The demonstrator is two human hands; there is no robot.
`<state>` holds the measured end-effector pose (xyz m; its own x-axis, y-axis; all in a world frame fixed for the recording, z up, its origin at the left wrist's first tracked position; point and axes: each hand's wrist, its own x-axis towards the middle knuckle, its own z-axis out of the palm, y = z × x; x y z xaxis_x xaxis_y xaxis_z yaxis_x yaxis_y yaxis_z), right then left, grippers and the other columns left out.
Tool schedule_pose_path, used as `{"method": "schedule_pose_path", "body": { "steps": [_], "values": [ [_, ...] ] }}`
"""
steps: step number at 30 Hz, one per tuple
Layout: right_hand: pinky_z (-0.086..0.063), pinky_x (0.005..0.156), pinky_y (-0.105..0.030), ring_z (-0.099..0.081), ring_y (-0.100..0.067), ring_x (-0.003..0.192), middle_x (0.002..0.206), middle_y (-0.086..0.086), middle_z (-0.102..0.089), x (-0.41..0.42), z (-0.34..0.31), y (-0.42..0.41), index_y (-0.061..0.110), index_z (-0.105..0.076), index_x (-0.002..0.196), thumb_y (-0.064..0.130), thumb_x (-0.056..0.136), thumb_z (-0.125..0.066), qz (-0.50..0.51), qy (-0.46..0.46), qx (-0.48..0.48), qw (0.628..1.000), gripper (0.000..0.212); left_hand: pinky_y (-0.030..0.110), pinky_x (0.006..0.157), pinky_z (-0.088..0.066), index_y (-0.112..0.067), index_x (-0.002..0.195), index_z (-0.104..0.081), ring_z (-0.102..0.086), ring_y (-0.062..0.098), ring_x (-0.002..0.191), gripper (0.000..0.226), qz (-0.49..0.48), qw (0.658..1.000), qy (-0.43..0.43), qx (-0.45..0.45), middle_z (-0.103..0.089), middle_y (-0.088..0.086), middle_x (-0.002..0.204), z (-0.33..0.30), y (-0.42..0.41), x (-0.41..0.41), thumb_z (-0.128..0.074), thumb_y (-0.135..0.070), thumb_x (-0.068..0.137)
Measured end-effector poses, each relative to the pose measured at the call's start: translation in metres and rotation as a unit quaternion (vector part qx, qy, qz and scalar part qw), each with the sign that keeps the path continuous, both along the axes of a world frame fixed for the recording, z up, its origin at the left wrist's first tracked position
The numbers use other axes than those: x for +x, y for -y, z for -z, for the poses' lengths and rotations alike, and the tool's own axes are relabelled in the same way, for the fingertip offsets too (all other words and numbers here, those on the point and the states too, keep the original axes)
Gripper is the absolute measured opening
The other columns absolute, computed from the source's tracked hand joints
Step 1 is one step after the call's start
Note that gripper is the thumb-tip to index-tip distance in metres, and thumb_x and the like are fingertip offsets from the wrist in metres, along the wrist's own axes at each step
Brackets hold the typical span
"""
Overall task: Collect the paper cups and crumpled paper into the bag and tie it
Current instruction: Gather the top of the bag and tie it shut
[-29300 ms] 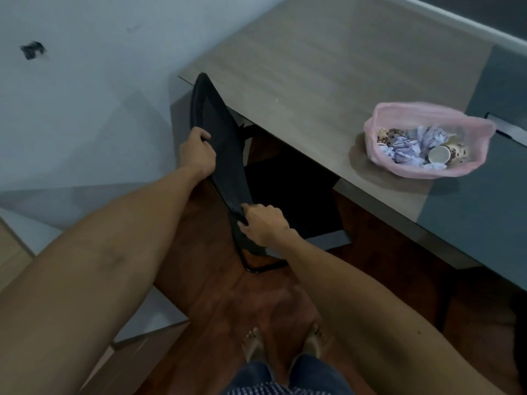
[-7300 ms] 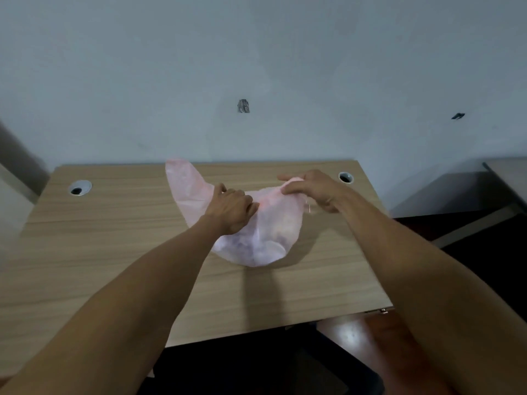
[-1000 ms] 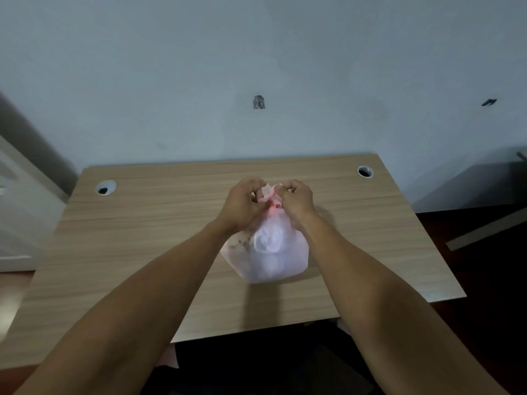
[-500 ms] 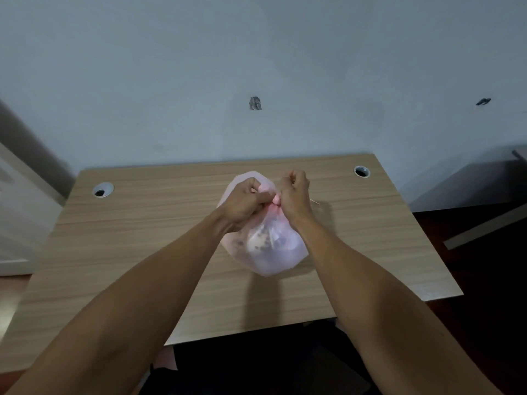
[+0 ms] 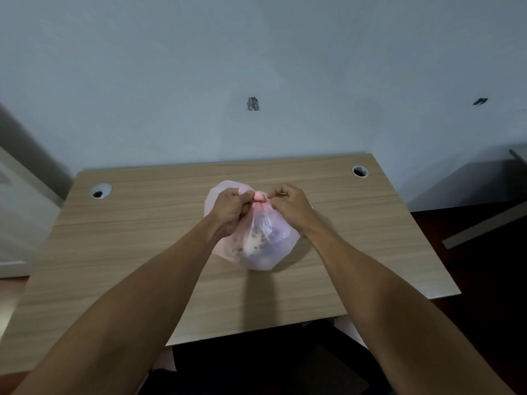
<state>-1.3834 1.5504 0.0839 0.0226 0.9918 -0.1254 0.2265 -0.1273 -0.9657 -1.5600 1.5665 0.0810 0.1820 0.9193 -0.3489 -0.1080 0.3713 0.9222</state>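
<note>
A thin pink plastic bag (image 5: 263, 249) sits on the wooden table (image 5: 128, 238), bulging with paper cups and crumpled paper that show faintly through it. Its neck is gathered into a small pink knot (image 5: 259, 196) at the top. My left hand (image 5: 229, 209) pinches the bag's plastic just left of the knot. My right hand (image 5: 289, 208) pinches the plastic just right of it. A loose flap of bag sticks out behind my left hand.
The table stands against a pale wall, with a cable hole at the back left (image 5: 100, 191) and one at the back right (image 5: 360, 171). A white cabinet (image 5: 17, 223) stands to the left. Dark floor lies to the right.
Over the last second my hands have drawn slightly apart on the bag's neck, and the pink knot now shows between them. The bag stays at the same spot on the table.
</note>
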Motion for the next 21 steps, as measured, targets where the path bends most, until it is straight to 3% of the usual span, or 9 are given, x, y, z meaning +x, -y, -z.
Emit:
{"method": "schedule_pose_path", "body": {
  "steps": [2,5,12,15,21],
  "values": [
    [-0.056,0.088,-0.025,-0.071,-0.010,0.097,0.104,-0.003,-0.074,-0.001,0.003,0.005,0.009,-0.067,0.104,0.004,0.084,-0.072,-0.044,0.003,0.014,0.999,0.021,0.018,0.042,-0.025,0.001,0.082,-0.068,-0.026,0.006,0.042,0.026,-0.009,1.000,0.000,-0.011,-0.039,-0.007,0.046,0.002,-0.002,0.000,-0.052,-0.005,0.102],
    [-0.056,0.095,-0.026,-0.071,-0.009,0.105,0.109,0.005,-0.075,-0.003,0.008,0.006,0.016,-0.068,0.112,0.009,0.085,-0.079,-0.077,0.014,0.043,0.996,0.029,0.019,0.040,-0.027,-0.012,0.063,-0.051,-0.027,0.006,0.040,0.040,-0.020,1.000,-0.003,-0.008,-0.037,-0.006,0.047,0.004,-0.005,0.000,-0.051,-0.003,0.102],
    [-0.057,0.096,-0.036,-0.073,-0.014,0.101,0.104,0.001,-0.077,-0.005,0.007,0.003,0.012,-0.076,0.106,0.015,0.090,-0.077,-0.050,0.025,0.075,0.996,0.017,0.019,0.040,-0.025,-0.008,0.069,-0.057,-0.027,0.007,0.041,0.033,-0.025,0.999,-0.024,0.002,-0.039,-0.002,0.051,0.008,-0.006,-0.006,-0.054,-0.005,0.102],
    [-0.055,0.099,-0.050,-0.073,-0.020,0.103,0.101,0.000,-0.078,-0.006,0.007,0.001,0.016,-0.076,0.099,0.027,0.089,-0.076,-0.049,0.023,0.063,0.997,0.015,0.019,0.041,-0.025,-0.010,0.066,-0.058,-0.026,0.007,0.043,0.035,-0.022,0.999,-0.028,0.003,-0.042,0.000,0.054,0.008,-0.006,-0.007,-0.056,-0.005,0.101],
    [-0.058,0.089,-0.045,-0.073,-0.024,0.093,0.091,-0.004,-0.076,-0.012,0.001,0.001,0.011,-0.072,0.088,0.042,0.079,-0.082,-0.009,0.026,0.014,1.000,0.033,0.018,0.041,-0.034,-0.008,0.066,-0.062,-0.037,0.005,0.039,0.035,-0.030,0.998,-0.046,-0.003,-0.050,-0.004,0.047,0.000,-0.001,-0.006,-0.057,-0.005,0.100]
  ]
}}
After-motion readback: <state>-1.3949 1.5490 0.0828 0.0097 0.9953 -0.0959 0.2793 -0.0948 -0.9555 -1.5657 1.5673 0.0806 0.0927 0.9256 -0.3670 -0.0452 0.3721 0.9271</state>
